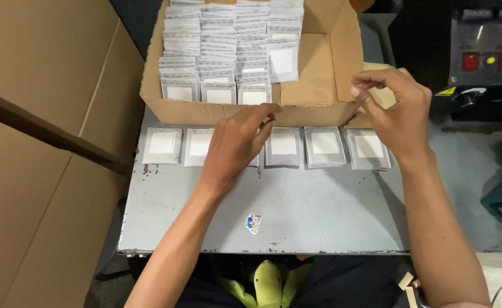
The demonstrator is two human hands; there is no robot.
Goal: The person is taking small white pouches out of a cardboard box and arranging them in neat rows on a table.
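While the left hand (236, 140) covers a packet (200, 146), the right hand (396, 111) hovers.

Left hand (236, 142) rests palm-down, fingers loosely extended; right hand (396, 114) hovers raised beside it, fingertips pinched together, grip empty.

open cardboard box (319, 74) packed with rows of silver sachets (228, 51), more sachets lined up (325, 146) just in front of it on the grey tabletop (296, 211), left hand (236, 142) over that row, right hand (396, 111) at the box's right corner, fingers pinched
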